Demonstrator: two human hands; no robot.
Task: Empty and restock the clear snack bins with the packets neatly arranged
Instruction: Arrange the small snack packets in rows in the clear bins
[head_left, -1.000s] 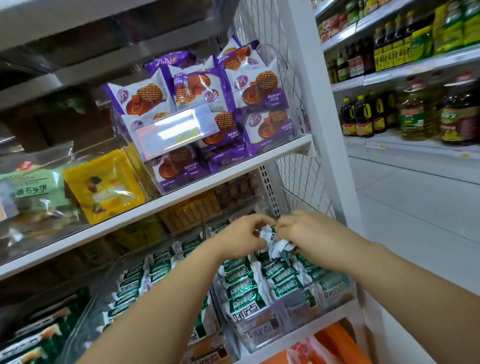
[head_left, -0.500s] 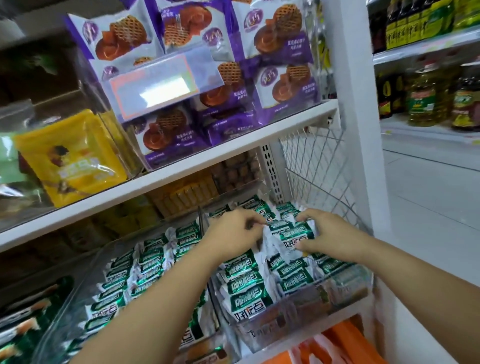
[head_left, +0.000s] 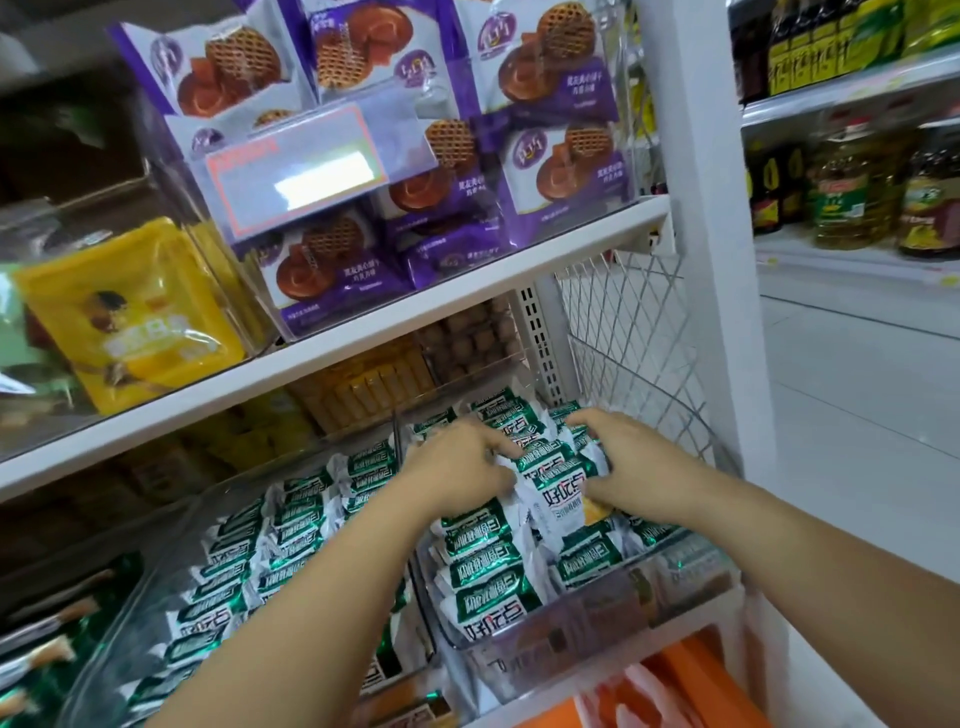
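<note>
Right, both hands are in the clear bin (head_left: 597, 629) at the right end of the lower shelf. L hand (head_left: 460, 470) has its fingers curled, pinching the left edge of a green-and-white packet (head_left: 558, 501). R hand (head_left: 636, 467) grips the same bunch from its 3 o'clock side, fingers over the top, thumb underneath. That packet stands upright approx mid-bin, raised a bit above the rows around it. More of the same sort lie in rows at 6 o'clock of the hands, up to the bin's front wall, w/ a few at 12. At 9 o'clock, just beside, is a second clear bin (head_left: 156, 561), also holding rows of them. Upper shelf at 12: purple waffle packs (head_left: 556, 171) w/ a price tag (head_left: 296, 171) in front, yellow packs (head_left: 130, 317) at 10. Wire mesh (head_left: 623, 332) at 1 o'clock, oil bottles (head_left: 841, 187) across the aisle at 2.
</note>
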